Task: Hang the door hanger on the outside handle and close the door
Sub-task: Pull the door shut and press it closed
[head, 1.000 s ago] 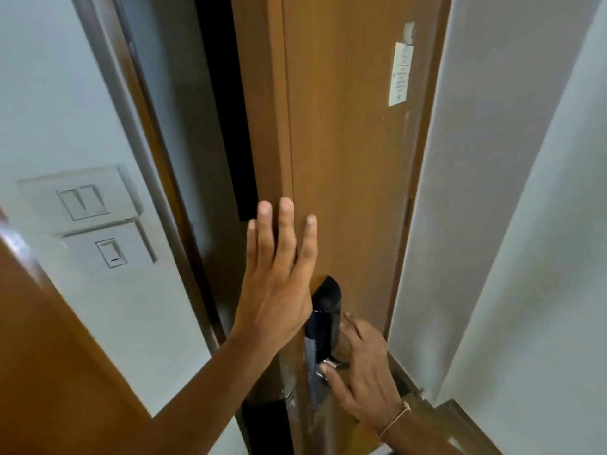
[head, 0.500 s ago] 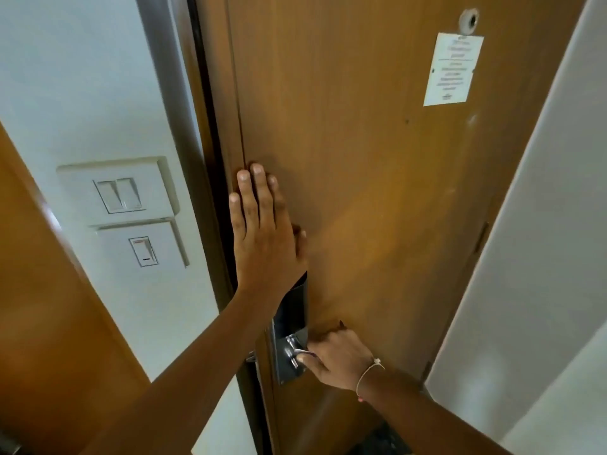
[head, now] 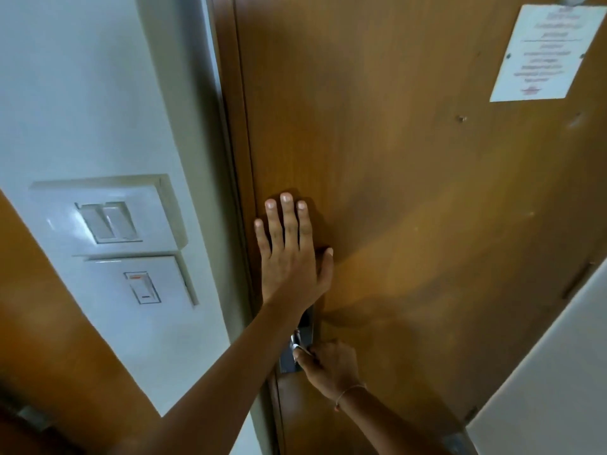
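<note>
The brown wooden door [head: 410,192] fills the middle and right of the view, its left edge meeting the frame with no gap showing. My left hand [head: 290,254] lies flat on the door near that edge, fingers spread and pointing up. Just below it sits the dark metal lock plate [head: 307,323]. My right hand [head: 328,367] is closed around the inside metal handle [head: 297,344], which mostly disappears under the fingers. The door hanger and the outside handle are not in view.
A white wall [head: 98,93] to the left carries a double light switch [head: 110,221] and a single switch [head: 143,287] below it. A white paper notice [head: 542,52] is pinned high on the door. Brown wood panelling [head: 49,323] stands at lower left, a white wall [head: 558,372] at right.
The door has swung from partly open to flush with the frame. My left hand stayed pressed on it, and my right hand went from touching the handle to gripping it.
</note>
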